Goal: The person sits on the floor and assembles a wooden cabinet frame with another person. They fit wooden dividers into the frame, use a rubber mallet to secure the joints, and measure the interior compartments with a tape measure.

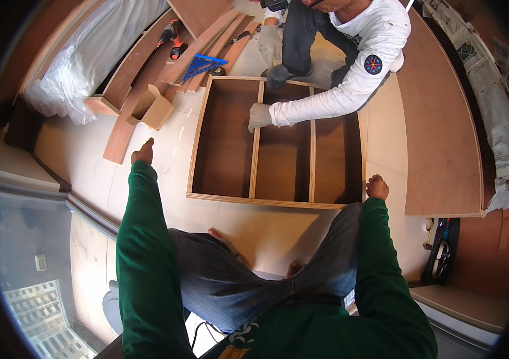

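Wooden cabinet frame lies flat on a pale floor, a shallow rectangular box split by two upright dividers into three long compartments, its inner panels dark brown and smooth, its edges light raw plywood. Standing over it is the person wearing the camera, in green sleeves and jeans, bare feet just short of the frame's near edge. Their left hand hangs in the air over the floor left of the frame, touching nothing, fingers loosely curled with one seeming to point forward. Their right hand sits at the frame's near right corner, fingers folded in; whether it grips the edge or only rests there cannot be told. Across the frame a co-worker in a white long-sleeved top crouches, a gloved hand pressed on the first divider. This looks like the stage of steadying the carcass during assembly; a next move would call for a firm hold on that corner. Nearby lie long plywood strips, a small cardboard box, a blue triangular square, an orange drill and a large flat board
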